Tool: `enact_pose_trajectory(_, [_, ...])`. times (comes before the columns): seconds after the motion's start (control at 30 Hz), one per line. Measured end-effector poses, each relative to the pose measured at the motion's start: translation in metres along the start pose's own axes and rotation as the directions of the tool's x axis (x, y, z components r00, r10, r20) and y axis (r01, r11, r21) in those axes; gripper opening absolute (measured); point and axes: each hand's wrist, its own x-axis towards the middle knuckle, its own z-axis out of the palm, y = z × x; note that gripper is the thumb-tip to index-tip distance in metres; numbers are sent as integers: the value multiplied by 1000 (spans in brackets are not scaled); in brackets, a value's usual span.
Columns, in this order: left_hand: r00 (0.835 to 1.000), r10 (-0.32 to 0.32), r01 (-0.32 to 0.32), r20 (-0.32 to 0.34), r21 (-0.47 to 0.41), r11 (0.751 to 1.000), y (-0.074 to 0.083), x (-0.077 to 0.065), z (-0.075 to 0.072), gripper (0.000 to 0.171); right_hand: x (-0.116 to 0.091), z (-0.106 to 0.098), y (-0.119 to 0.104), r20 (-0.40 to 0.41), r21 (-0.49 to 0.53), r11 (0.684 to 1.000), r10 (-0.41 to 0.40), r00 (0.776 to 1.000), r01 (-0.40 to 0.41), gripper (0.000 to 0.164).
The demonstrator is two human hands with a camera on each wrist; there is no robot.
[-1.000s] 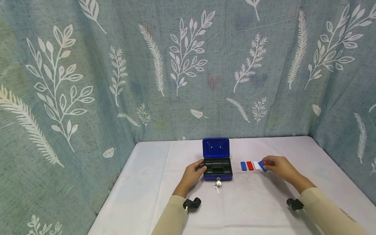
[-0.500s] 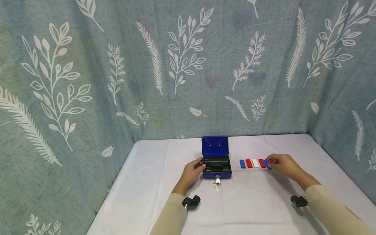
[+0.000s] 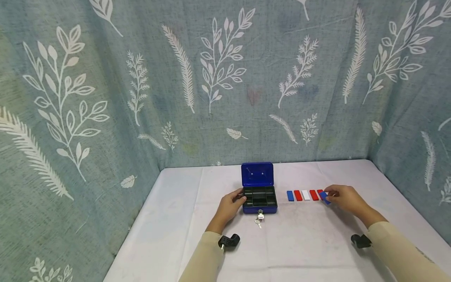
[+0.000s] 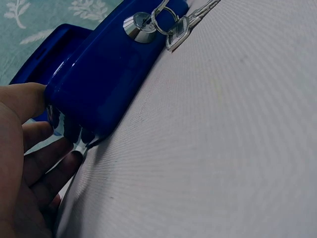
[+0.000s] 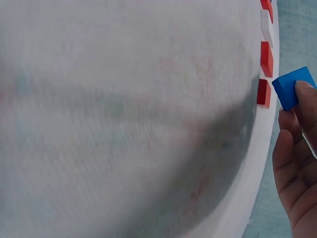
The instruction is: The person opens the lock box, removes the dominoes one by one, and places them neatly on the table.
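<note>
A blue cash box (image 3: pixel 260 210) stands with its lid (image 3: pixel 257 174) raised, showing a black compartmented tray (image 3: pixel 260 194). My left hand (image 3: pixel 227 207) rests against its left side; in the left wrist view the thumb touches the top edge and the other fingers extend along the side. My right hand (image 3: pixel 343 198) pinches a small blue rectangular block (image 5: pixel 294 88) between thumb and fingers. It is tilted, raised beside the right end of a row. From the left, this row has a blue block (image 3: pixel 290 196), a red block (image 3: pixel 298 195), a white block (image 3: pixel 305 195), then two red ones (image 5: pixel 266 58).
Keys (image 3: pixel 258 223) on a ring hang from the front lock (image 4: pixel 140 26) of the box. A white cloth (image 3: pixel 169 219) covers the table. Patterned curtains (image 3: pixel 211 78) enclose the back and sides. A black wrist camera (image 3: pixel 229 241) sits on each forearm.
My right hand has moved rightward with the blue block, and two red blocks at the row's right end have come into sight. The left hand stays at the box.
</note>
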Motion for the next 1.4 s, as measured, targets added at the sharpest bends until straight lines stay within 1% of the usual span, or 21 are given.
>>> enact_pose_trajectory(0.13, [1000,-4,4,1,1,1000,0,0,0,47,1,-3,5,-2,-4,1000,-9,1000,9,31])
enact_pose_trajectory(0.4, [1000,3,-3,1,2,1000,1,0,-1,47,3,-6,13,16,8,999,32,999,-32,33])
enact_pose_trajectory(0.73, [1000,-7,7,1,-9,1000,2,-1,-1,47,5,-8,20,-4,-1,998,69,998,-69,31])
enact_pose_trajectory(1.0, [1000,-6,6,1,-23,1000,1,0,0,47,9,-11,25,10,-7,996,88,996,-88,33])
enact_pose_trajectory(1.13, [1000,-7,7,0,-17,1000,0,0,0,47,11,-11,27,13,0,996,93,996,-93,33])
enact_pose_trajectory(1.4, [1000,-7,7,-2,-11,1000,1,0,0,48,17,-10,31,20,25,990,136,990,-137,34])
